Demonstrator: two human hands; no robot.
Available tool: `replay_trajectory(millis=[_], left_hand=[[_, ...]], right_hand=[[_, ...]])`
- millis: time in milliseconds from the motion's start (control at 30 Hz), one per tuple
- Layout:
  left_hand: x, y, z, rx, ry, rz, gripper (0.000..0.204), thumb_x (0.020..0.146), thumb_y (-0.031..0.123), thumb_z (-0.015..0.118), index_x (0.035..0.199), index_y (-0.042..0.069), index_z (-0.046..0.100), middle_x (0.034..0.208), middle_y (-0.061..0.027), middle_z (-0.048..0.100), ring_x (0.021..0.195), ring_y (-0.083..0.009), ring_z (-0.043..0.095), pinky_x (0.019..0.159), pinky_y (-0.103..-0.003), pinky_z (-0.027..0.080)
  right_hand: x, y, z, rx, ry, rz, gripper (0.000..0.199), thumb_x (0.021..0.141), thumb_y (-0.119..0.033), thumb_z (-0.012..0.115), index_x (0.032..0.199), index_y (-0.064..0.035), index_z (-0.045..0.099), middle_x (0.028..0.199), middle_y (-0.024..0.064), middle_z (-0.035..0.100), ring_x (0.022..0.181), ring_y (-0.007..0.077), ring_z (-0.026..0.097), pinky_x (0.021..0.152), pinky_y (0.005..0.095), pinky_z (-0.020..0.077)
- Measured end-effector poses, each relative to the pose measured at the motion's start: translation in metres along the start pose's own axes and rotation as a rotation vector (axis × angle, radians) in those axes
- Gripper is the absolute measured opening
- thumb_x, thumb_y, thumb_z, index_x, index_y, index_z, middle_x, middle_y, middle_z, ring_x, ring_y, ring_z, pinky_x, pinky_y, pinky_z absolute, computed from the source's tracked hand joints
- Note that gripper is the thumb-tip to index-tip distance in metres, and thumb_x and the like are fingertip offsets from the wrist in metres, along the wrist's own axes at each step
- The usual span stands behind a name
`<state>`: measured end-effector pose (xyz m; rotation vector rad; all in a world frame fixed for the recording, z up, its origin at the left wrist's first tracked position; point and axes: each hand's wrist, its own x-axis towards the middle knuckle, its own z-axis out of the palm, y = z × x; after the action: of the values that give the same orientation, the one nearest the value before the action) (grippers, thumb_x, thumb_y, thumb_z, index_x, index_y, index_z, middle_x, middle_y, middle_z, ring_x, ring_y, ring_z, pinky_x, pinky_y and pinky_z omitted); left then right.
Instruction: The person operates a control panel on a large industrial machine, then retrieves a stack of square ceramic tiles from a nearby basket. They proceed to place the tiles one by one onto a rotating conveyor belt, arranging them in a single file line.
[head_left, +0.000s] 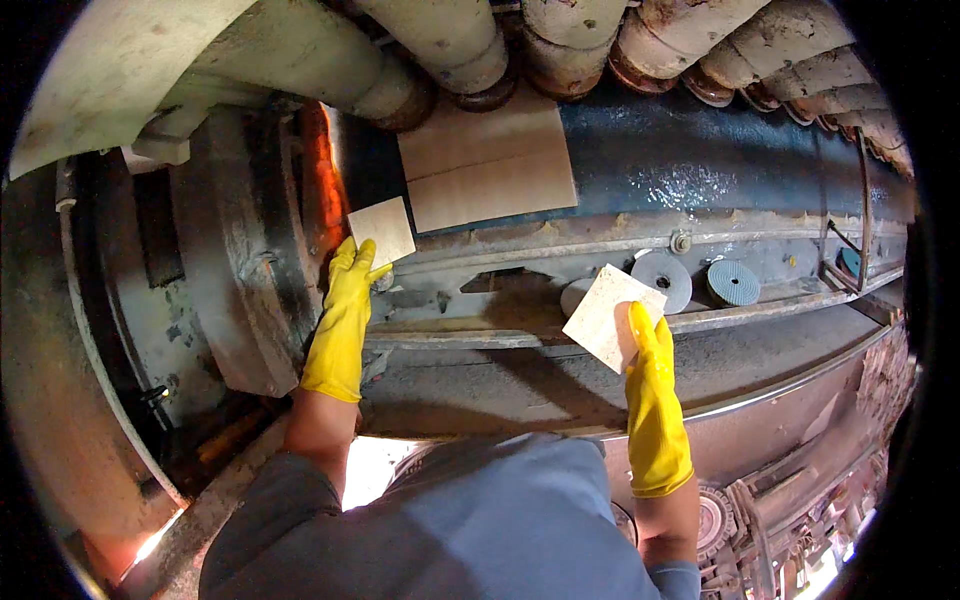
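Both my hands wear yellow rubber gloves. My left hand (349,290) is closed on the lower edge of a small pale square tile (384,230), held up near the left end of the dark wet belt (650,160). My right hand (652,365) grips a second beige square tile (603,318), tilted so that one corner points up. A large beige slab (490,165) with a dark line across it lies on the belt, beyond my hands. Beside the right-hand tile are round grey abrasive discs (662,275) and a ribbed blue-green disc (733,283).
A row of thick machine cylinders (570,25) overhangs the belt's far side. Along the near side runs a metal ledge (470,338), and a thin metal frame (864,200) stands at the right. Heavy machine housing (230,250) rises at the left.
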<state>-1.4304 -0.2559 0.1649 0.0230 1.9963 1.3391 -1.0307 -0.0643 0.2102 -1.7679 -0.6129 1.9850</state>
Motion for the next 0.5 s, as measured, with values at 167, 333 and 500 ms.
replay_trajectory(millis=[167,333,500], left_hand=[[-0.002,-0.009,0.001,0.134,-0.085,0.087,0.034,0.102,0.014,0.065,0.133,-0.001,0.064,0.120,-0.0074,0.072,0.103,-0.0159,0.067,0.083,-0.030,0.055],[-0.070,0.064,0.080,0.552,-0.333,0.598,0.040,0.087,-0.005,0.065,0.125,0.004,0.072,0.130,-0.0162,0.069,0.122,-0.0281,0.065,0.105,-0.039,0.050],[-0.113,0.085,0.136,0.603,-0.698,1.103,0.041,0.072,-0.009,0.066,0.109,0.007,0.075,0.134,-0.0231,0.064,0.124,-0.0465,0.061,0.108,-0.048,0.050]], right_hand=[[-0.001,0.003,0.003,0.049,-0.028,-0.071,0.052,0.096,-0.029,0.074,0.137,-0.0002,0.059,0.126,0.0092,0.068,0.110,0.0196,0.066,0.096,0.0323,0.0506],[-0.004,-0.007,0.004,-0.093,0.048,-0.034,0.049,0.094,-0.025,0.077,0.133,0.0002,0.061,0.121,0.0101,0.071,0.106,0.0197,0.068,0.093,0.0328,0.0531],[0.004,0.002,0.003,-0.004,-0.051,-0.057,0.052,0.095,-0.029,0.075,0.135,0.0003,0.059,0.122,0.0105,0.069,0.104,0.0178,0.067,0.088,0.0315,0.0535]])
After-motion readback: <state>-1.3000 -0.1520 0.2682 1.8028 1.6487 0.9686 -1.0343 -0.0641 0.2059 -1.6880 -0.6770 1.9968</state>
